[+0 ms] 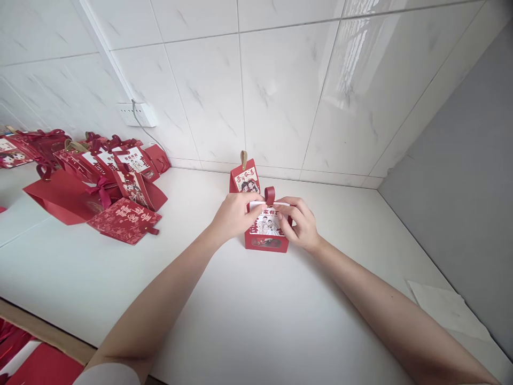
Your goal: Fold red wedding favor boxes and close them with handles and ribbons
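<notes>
Red card faces me on the double-happiness gift box (266, 244), standing upright on the white tabletop (240, 310) at the centre of my view. My left hand (236, 214) has its fingers nearly closed, pinching the top edge at the box's ten o'clock; my right hand (301, 222), curled just as tight, grips the edge at two o'clock, with the dark red loop handle (270, 195) rising between them. From the box, I see a smaller gift box (245, 176) at eleven o'clock and clustered red gift boxes (132, 187) between nine and ten.
</notes>
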`<state>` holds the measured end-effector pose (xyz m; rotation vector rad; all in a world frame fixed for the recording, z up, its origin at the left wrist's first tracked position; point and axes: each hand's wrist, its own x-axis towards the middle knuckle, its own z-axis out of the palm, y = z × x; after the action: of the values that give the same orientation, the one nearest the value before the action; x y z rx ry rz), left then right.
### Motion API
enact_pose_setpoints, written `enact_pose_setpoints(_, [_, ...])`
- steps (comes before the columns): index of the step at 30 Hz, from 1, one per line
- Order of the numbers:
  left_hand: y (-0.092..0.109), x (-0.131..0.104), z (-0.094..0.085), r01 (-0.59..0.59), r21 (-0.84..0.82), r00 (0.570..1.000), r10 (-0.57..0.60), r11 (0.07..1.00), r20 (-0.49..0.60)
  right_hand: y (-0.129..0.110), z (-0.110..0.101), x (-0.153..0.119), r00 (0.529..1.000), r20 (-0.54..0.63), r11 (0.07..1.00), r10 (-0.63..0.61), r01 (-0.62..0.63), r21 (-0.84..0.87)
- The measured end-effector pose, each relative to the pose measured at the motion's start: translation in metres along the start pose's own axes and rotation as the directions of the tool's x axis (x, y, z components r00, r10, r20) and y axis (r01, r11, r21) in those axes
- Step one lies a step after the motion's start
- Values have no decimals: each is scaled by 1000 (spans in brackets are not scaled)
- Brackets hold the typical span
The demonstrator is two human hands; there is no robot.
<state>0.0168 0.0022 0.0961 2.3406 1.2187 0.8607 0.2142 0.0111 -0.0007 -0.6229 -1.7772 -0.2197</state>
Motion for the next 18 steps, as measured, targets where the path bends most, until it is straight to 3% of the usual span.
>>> enact_pose_setpoints(8, [-1, -1, -2, 8, -28, 999, -7, 1000, 36, -8, -2, 9, 996, 63, 998, 68, -67, -14])
enact_pose_setpoints(12, [2, 0, 3, -35, -149, 999, 35, 988, -4, -14, -5, 16, 992, 93, 995, 86, -81, -53])
enact_pose_setpoints(15, [1, 2, 11, -10, -228, 999, -2, 974, -52, -16, -4, 18, 993, 56, 991, 100, -95, -90])
enact_pose_setpoints(18, [-4, 4, 14, 28, -236, 999, -32, 971, -15, -14, -2, 15, 992, -2, 989, 123, -123, -85])
